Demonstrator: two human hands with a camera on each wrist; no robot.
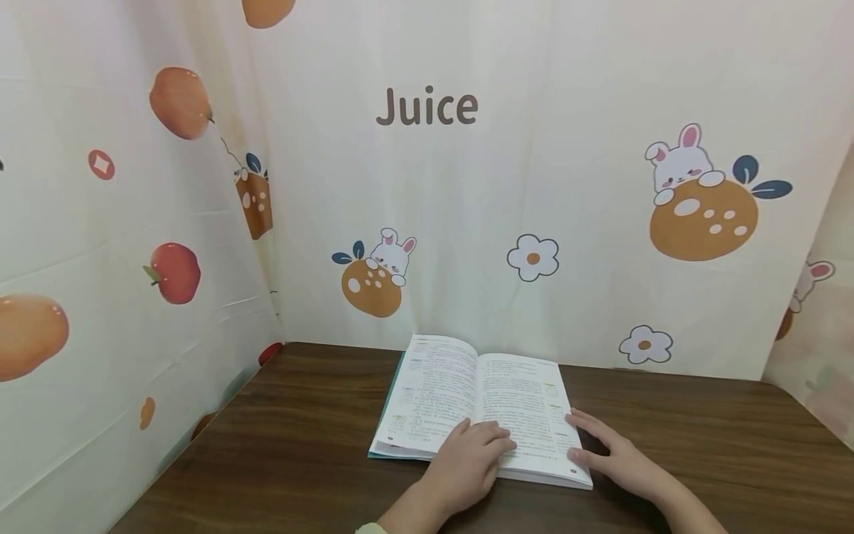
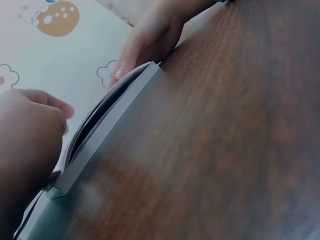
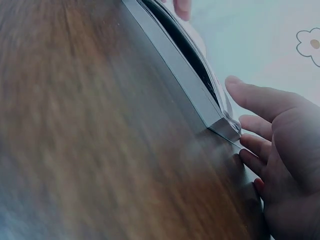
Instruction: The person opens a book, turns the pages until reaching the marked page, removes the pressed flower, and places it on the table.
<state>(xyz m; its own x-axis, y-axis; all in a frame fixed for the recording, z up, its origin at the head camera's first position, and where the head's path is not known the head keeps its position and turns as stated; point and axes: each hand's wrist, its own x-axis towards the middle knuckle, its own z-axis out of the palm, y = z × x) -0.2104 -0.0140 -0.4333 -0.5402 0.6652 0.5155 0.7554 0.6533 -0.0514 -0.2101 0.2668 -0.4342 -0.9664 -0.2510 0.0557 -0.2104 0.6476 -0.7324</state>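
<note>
A thick, open book point(image 1: 494, 393) with white printed pages and a teal cover edge lies face-up on the dark brown wood-grain table point(image 1: 267, 445), its top near the table's far edge; on its right half, upper leaves bow above the block beneath.

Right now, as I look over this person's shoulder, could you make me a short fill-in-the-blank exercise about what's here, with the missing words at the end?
1. The book lies ____, not closed.
2. The hand beside the book's outer right edge is the person's ____ hand.
3. The single word printed on the backdrop behind the table reads "____".
4. The wood-grained table is dark ____ in colour.

Missing words: open; right; Juice; brown.
</note>
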